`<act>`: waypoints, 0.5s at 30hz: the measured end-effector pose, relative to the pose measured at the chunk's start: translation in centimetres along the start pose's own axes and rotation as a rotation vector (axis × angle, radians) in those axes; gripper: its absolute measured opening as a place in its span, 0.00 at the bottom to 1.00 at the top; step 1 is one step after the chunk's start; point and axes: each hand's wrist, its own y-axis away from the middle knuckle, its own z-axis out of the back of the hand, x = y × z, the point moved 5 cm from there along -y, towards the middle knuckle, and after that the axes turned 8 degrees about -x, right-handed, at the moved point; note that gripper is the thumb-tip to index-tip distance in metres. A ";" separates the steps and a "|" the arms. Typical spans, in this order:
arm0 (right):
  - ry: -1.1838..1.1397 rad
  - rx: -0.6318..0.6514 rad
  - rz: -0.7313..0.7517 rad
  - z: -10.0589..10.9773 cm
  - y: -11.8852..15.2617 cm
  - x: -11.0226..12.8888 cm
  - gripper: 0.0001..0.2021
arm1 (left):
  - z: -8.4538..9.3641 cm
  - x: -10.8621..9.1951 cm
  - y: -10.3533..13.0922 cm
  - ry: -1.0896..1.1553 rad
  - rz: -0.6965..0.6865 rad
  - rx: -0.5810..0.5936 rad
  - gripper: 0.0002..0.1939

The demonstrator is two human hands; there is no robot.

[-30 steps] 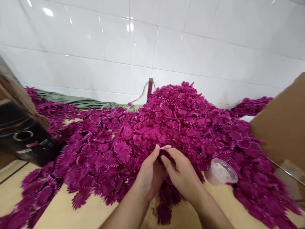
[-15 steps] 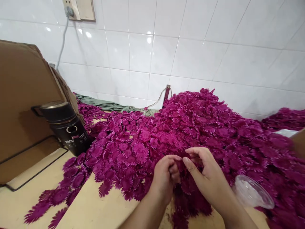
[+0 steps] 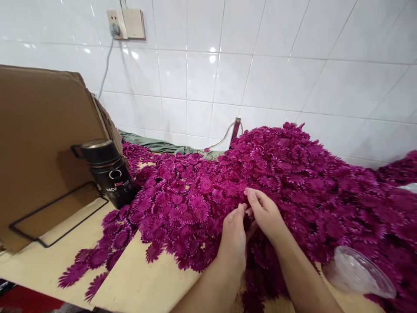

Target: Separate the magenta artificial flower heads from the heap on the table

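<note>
A big heap of magenta flower-shaped pieces [image 3: 276, 161] covers much of the wooden table [image 3: 143, 278]. Low over the front of the heap, my left hand [image 3: 235, 234] has its fingers pressed together, with its back toward the camera. Just right of it and slightly higher, my right hand [image 3: 264, 213] is closed in a pinch near a petal edge. The two hands are almost touching. What lies between the fingers of either hand is too small or hidden to make out.
A black vacuum bottle [image 3: 109, 174] stands at the left by a cardboard box [image 3: 42, 152] and a black wire frame [image 3: 70, 230]. A clear plastic tub [image 3: 358, 271] is at the right front. Behind is a tiled wall with a socket [image 3: 115, 26].
The view has shifted, so the scene sits further right. My right hand has closed from a looser pose with fingers apart, and my left hand has turned with its fingers straighter.
</note>
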 end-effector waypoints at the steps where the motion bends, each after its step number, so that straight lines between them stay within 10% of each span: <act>1: 0.013 0.014 0.037 -0.3 0.0 0.1 0.26 | -0.3 0.2 0.0 0.040 0.006 0.006 0.12; 10: 0.156 0.183 0.361 -1.9 5.1 5.7 0.36 | -1.4 -0.9 -0.2 0.205 0.075 0.019 0.21; 15: 0.098 0.117 0.262 -1.9 2.8 4.2 0.32 | -1.5 -0.6 0.6 0.106 0.099 0.079 0.24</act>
